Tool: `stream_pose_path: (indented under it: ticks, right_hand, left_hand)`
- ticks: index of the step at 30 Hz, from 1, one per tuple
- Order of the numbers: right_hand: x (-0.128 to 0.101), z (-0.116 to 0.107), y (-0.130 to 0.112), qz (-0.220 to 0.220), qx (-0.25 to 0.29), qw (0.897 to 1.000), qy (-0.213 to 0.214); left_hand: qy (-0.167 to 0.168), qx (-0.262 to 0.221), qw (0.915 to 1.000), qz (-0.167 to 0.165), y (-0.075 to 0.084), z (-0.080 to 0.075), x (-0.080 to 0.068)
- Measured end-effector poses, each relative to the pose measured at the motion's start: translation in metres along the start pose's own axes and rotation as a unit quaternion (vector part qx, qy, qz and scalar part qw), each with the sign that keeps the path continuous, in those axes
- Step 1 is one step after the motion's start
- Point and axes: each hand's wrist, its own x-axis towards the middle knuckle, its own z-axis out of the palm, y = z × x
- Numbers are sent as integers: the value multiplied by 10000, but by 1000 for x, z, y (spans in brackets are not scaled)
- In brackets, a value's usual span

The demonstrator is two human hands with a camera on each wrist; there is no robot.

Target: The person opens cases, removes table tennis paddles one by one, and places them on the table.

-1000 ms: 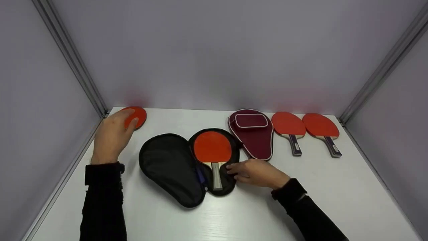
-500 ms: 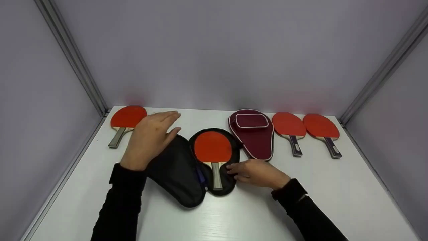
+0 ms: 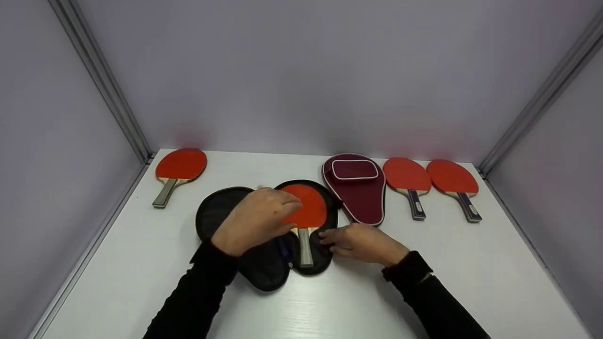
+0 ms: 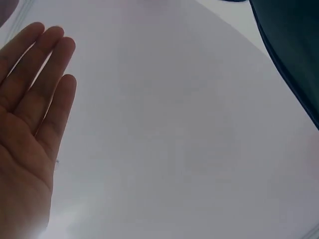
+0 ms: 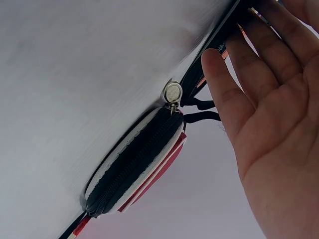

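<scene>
An unzipped black paddle case (image 3: 264,275) lies spread in two halves in the middle of the table. In its right half is a table tennis paddle (image 3: 306,207) with a red face and a pale handle. My left hand (image 3: 258,217) hovers over the case, fingers over the paddle's left side; the left wrist view shows the fingers straight and holding nothing. At the case's right edge, beside the paddle's handle, the fingertips of my right hand (image 3: 360,242) rest. In the right wrist view those fingers look extended, their tips partly hidden against the case.
Another red paddle (image 3: 181,165) lies at the back left. A maroon case (image 3: 360,197) with white piping and a zip pull (image 5: 173,93) is just right of the black one. Two red paddles (image 3: 406,174) lie farther right. Grey walls (image 3: 301,80) enclose the white table (image 3: 424,254).
My left hand has left the paddle at the back left and moved right over the black case to the middle paddle. The right hand has stayed at the case's edge.
</scene>
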Motion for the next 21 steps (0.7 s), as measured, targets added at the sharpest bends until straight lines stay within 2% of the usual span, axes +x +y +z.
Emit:
stream_pose_path:
  ticks: [3, 6, 12, 21]
  right_hand:
    - [0, 0, 0, -27, -13, 10000, 35]
    - [0, 1, 0, -15, -7, 10000, 67]
    - [0, 0, 0, 23, 57, 9999, 81]
    - [-1, 2, 1, -24, -36, 9999, 117]
  left_hand:
    - [-218, -63, 9988, 445, 10, 9, 3]
    - [-512, -145, 9961, 703, 19, 17, 5]
    - [-1113, -307, 9901, 799, 35, 32, 8]
    - [-1427, 91, 9853, 931, 45, 48, 5]
